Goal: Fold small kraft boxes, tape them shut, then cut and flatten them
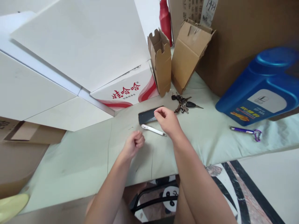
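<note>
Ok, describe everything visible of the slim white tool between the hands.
The slim white, plastic-looking tool has a rounded left end with a greyish oval detail and a grey right tip. It lies on the pale green cloth, slanting, right end nearer the person, before the black rectangular slab; contact with the slab is unclear. Neither the left hand nor the right hand holds it.

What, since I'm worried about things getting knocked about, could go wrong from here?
The white slim tool lies between the left hand and the dark slab, so a stray move might knock it. The right hand is close to the keys and could brush them. The purple pen-like item lies towards the front edge of the cloth and might fall if bumped.
</note>
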`<state>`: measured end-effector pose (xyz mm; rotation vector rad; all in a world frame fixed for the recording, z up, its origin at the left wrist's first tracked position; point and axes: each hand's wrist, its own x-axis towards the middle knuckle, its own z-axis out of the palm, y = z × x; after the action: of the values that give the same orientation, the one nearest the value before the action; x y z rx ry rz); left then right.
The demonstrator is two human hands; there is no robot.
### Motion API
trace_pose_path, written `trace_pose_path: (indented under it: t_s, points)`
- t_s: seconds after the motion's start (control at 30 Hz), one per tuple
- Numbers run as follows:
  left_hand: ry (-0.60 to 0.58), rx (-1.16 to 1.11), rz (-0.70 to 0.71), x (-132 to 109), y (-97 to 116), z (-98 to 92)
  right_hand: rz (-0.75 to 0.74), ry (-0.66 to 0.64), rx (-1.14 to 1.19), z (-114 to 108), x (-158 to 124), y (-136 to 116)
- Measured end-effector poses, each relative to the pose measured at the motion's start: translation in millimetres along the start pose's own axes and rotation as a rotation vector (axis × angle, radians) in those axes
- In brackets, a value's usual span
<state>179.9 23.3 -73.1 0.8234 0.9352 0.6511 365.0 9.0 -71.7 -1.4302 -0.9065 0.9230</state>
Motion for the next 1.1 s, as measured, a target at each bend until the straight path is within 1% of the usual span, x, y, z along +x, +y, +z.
trace_pose_path:
  t_s: [0.07,0.13,0.27,0.4,0.5,0.6,0.7,0.77,0.87,0.93,1.0,1.1]
  points:
    - [-0.019,-0.065,-0.005,-17.2,-9.2,-20.8,-0.015,-0.011,-0.052,5.6,-2.6,1.3]
    - [-0.031,-0.139,-0.002,-26.5,-13.7,-36.1,-0.029,-0.035,-0.125,11.8,-6.8,3.8]
    - [-0.053,-0.276,0.009,-33.3,-18.2,-55.6,-0.066,-0.084,-0.352,22.5,-19.3,14.3]
    - [-0.085,-0.365,0.031,-46.6,-19.8,-72.1,-0.113,-0.134,-0.614,24.6,-29.4,29.7]
    - [-0.103,-0.419,0.06,-63.2,-11.4,-90.0,-0.149,-0.14,-0.777,21.9,-31.6,38.6]
    - [-0.107,-0.505,0.133,-79.2,5.6,-109.9,-0.177,-0.13,-0.89,21.5,-33.0,41.6]
    - [-0.032,-0.634,0.2,-90.3,23.5,-124.6,-0.235,-0.125,-0.94,28.3,-38.3,40.1]
    - [0.03,-0.712,0.212,-96.3,32.6,-130.9,-0.305,-0.135,-0.909,37.9,-45.6,37.5]
    - [0.08,-0.806,0.233,-106.0,40.6,-137.7,-0.406,-0.18,-0.797,62.5,-60.5,31.2]
    - [0.09,-0.863,0.257,-113.2,42.0,-141.1,-0.45,-0.242,-0.747,88.3,-70.5,25.2]
    - [0.084,-0.914,0.279,-120.1,41.2,-144.1,-0.489,-0.326,-0.711,122.5,-78.6,17.4]
    - [0.074,-0.982,0.298,-129.0,39.3,-151.7,-0.555,-0.447,-0.649,182.3,-88.0,1.3]
